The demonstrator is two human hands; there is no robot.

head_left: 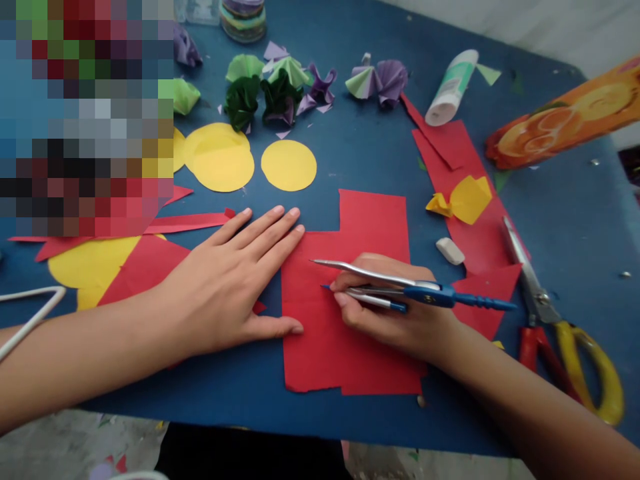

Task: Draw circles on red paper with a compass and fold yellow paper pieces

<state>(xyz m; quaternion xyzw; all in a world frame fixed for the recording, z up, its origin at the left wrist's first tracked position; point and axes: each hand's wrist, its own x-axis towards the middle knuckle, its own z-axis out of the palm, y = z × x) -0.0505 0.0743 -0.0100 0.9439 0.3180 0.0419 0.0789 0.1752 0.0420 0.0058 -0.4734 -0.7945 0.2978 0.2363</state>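
Observation:
Red paper (pixel 320 353) lies on the blue table in front of me, with a second red piece partly under it. My left hand (pixel 245 280) rests flat with fingers spread, its fingertips and thumb on the paper's left edge. Over the paper, my right hand (pixel 395 310) is closed around a drawing compass (pixel 430 294) that holds a blue pencil. The compass lies nearly level; its needle leg points left, and the blue tip is at or just above the red surface. Contact of either tip with the paper is hard to tell.
Scissors (pixel 543 307), an eraser (pixel 451 251) and red strips (pixel 470 233) lie at the right. A glue stick (pixel 453 87), folded paper flowers (pixel 283 93) and yellow circles (pixel 289 165) are farther back. An orange pack (pixel 565 113) sits back right; the upper left is pixelated.

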